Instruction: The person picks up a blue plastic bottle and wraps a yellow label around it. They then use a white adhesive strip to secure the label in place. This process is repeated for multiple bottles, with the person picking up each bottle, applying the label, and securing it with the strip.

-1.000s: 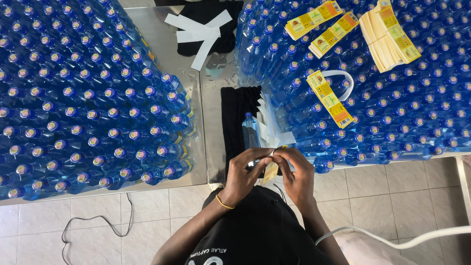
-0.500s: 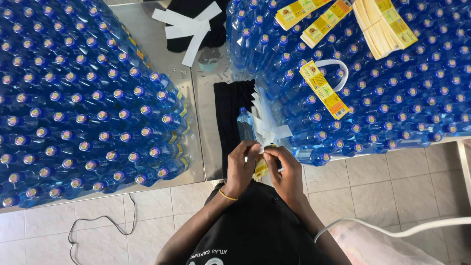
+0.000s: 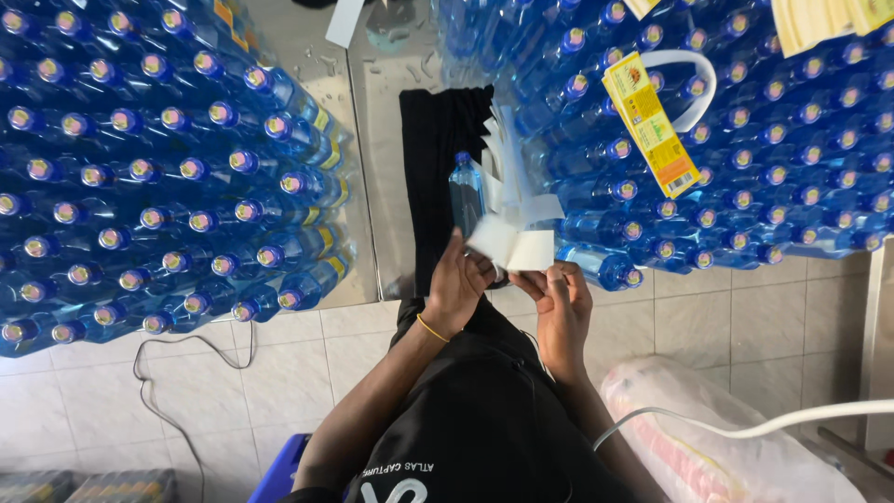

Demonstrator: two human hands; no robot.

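Amid bottle stacks [image 3: 168, 186], paper strip [image 3: 512, 247] between hands.

I see a single bottle [image 3: 465, 194] standing on a cloth [image 3: 430, 158] straight ahead, in the gap between two large stacks. The stack of bottles [image 3: 158, 177] on the left fills that whole side; the stack [image 3: 745, 168] on the right has a strip of labels [image 3: 650, 123] lying on top. My left hand [image 3: 454, 284] and right hand [image 3: 562, 312] meet just below the bottle, a paper strip [image 3: 512, 247] between them. A cable [image 3: 158, 363] lies on the floor at lower left, a wrapped bundle [image 3: 717, 438] at lower right.
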